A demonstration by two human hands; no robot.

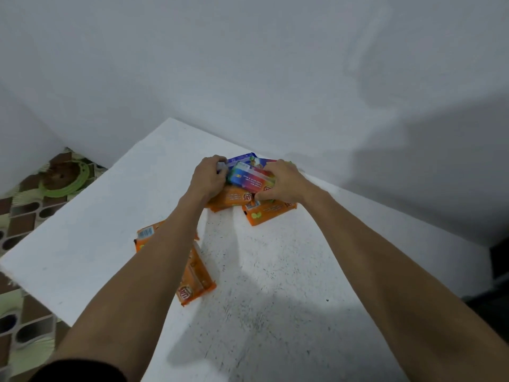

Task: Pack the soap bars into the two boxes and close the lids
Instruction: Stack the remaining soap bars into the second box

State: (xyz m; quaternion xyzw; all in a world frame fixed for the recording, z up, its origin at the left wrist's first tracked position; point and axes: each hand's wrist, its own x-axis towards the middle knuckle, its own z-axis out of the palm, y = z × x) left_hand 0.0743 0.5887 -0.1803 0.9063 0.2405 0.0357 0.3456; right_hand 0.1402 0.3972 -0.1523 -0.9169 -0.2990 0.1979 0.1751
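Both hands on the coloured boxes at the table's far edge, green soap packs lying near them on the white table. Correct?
One error: the soap packs are orange, not green, as the head view shows. The rest stands: the left hand and right hand both grip the coloured boxes at the far edge of the white table.

Dim, cool, flat indoor light; grey cast over wall (248, 64) and counter (289, 271). Soft-edged shadows lie to right of forearms (385, 271) on counter, so light comes from left. Broad dark shadow spreads over wall at right. Counter brightest along left side; no hard glare. Strong wide-angle distortion: counter edges splay, forearms stretch toward lower corners. Overall softness and compression smear; small print on box (252, 180) unreadable. Patterned floor (24, 216) at left edge darker, blurred.
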